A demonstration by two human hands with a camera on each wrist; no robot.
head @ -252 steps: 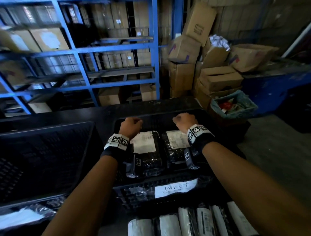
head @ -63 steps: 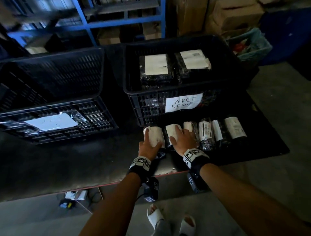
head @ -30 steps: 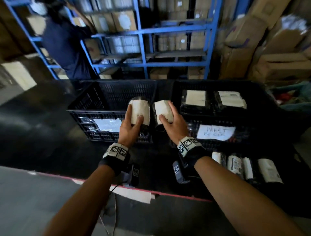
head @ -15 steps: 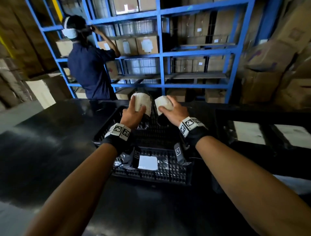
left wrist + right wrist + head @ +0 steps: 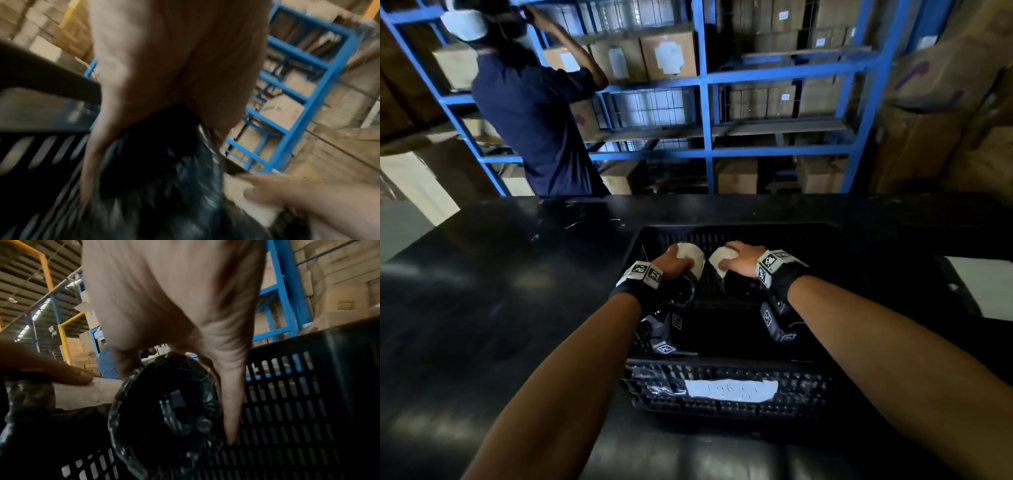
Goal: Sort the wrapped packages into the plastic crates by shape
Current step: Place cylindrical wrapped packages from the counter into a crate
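From the head view, your left hand [image 5: 671, 263] and right hand [image 5: 739, 262] each grip a round black-wrapped package, the left package [image 5: 690, 255] and right package [image 5: 720, 262] side by side inside the black crate [image 5: 722, 394] on the table [image 5: 482, 291]. Your left wrist view, blurred, shows fingers curled over dark wrap [image 5: 156, 186]. Your right wrist view shows fingers [image 5: 230, 402] wrapped round the package's round end [image 5: 164, 410] against the slotted crate wall [image 5: 298, 402].

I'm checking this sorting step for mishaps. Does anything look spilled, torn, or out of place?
Nothing stands out. The left hand and right hand each grip a round wrapped package inside the black crate; the wrap looks whole, though the wrist views are blurred.
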